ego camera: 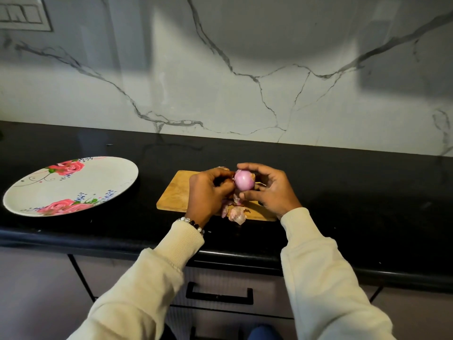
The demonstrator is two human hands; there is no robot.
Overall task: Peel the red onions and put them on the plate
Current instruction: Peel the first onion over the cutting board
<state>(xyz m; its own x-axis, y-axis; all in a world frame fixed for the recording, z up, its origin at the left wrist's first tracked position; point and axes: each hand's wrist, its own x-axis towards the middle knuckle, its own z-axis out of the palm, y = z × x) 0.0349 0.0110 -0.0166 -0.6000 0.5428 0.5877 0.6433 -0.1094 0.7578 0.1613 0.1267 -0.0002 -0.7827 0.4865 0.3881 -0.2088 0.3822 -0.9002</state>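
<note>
Purple and nearly bare, the red onion (242, 180) is gripped over the cutting board (176, 192) by the right hand (272, 190) while its skin is pinched by the left hand (208, 190), so that peelings (236, 213) are caught there and the plate (71, 185) is kept clean.

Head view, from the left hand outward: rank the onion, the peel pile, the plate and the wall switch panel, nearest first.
1. Red onion: at the fingertips of the left hand, to their right.
2. Peel pile: just below, on the cutting board's near edge.
3. Plate: farther left on the counter.
4. Switch panel: far upper left, on the wall.
</note>
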